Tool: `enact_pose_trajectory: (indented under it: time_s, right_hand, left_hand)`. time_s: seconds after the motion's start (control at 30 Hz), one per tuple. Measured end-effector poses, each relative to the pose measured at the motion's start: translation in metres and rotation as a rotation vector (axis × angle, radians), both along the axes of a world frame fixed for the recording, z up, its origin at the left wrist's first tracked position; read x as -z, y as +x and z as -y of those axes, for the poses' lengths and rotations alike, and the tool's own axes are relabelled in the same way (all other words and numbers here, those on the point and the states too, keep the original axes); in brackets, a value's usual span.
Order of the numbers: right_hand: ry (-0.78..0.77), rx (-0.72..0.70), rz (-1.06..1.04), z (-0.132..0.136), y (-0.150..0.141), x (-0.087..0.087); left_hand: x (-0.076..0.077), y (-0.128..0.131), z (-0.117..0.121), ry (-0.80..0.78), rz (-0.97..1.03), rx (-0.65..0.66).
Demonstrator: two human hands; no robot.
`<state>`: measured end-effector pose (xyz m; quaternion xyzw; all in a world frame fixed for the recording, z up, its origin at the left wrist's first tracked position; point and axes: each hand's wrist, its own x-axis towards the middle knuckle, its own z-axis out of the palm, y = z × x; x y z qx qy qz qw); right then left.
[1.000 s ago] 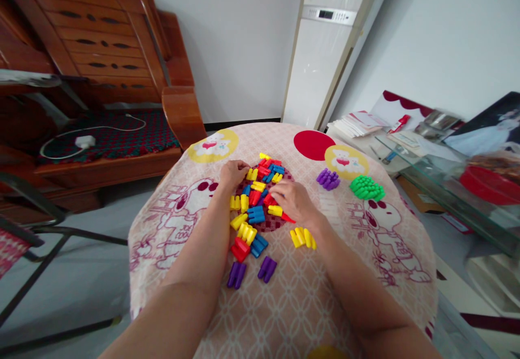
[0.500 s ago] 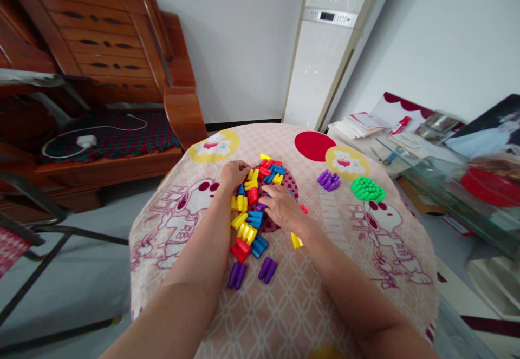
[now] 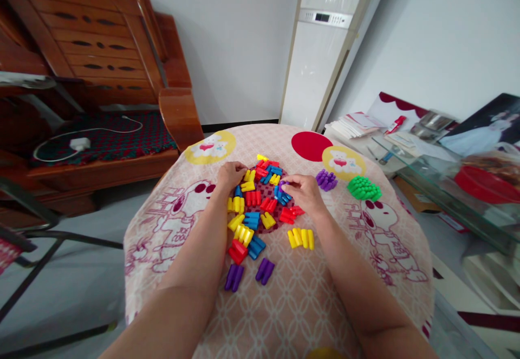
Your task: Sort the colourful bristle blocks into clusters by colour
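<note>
My right hand (image 3: 304,192) pinches a small purple plastic toy block (image 3: 283,185) just above a blue block (image 3: 281,196) at the right side of a loose pile. My left hand (image 3: 231,175) rests at the pile's far left with its fingers drawn together beside a yellow block (image 3: 247,185); what lies under the fingertips is hidden. The pile mixes red blocks (image 3: 253,198), yellow and blue ones, each with rounded tube-like parts side by side. Two purple blocks (image 3: 234,278) lie at the near edge, and a yellow group (image 3: 300,238) to the right.
A purple cluster (image 3: 326,180) and a green cluster (image 3: 364,188) stand apart at the table's right. The round table has a patterned cloth (image 3: 309,305). A wooden bench (image 3: 93,66) is at left, a glass shelf (image 3: 442,191) with clutter at right.
My right hand has moved right and away from the middle of the pile, carrying the purple block. Red and yellow blocks it covered now show. My left hand has barely moved.
</note>
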<state>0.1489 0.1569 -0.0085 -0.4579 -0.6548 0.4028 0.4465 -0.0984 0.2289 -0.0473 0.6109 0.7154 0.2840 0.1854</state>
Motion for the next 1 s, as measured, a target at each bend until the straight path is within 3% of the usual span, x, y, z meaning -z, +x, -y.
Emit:
enact_pose_trajectory:
  time_s: [0.2,0.3,0.4,0.5,0.6,0.83,1.0]
  right_hand:
    - [-0.078,0.061,-0.120,0.005,-0.004,-0.004]
    - [-0.114,0.113,-0.193,0.005,-0.006,-0.003]
    - [-0.130,0.115,-0.224,0.004,-0.009,0.000]
    - [-0.147,0.101,-0.264,0.005,-0.013,0.004]
    - [-0.146,0.112,-0.261,0.006,-0.017,0.007]
    - [-0.108,0.185,-0.257,-0.002,-0.002,0.002]
    - [0.006,0.410,-0.262,-0.021,0.043,-0.010]
  left_hand:
    - [0.000,0.001,0.001,0.020,0.092,-0.012]
    - [-0.012,0.000,0.005,0.118,0.221,-0.016]
    - [-0.035,0.002,0.015,0.124,0.327,0.228]
    - [-0.055,0.011,0.026,-0.076,0.322,0.572]
    - [-0.061,0.022,0.031,-0.241,0.285,0.737]
    - [-0.052,0.024,0.028,-0.279,0.262,0.754]
    - [-0.053,0.021,0.029,-0.260,0.276,0.691]
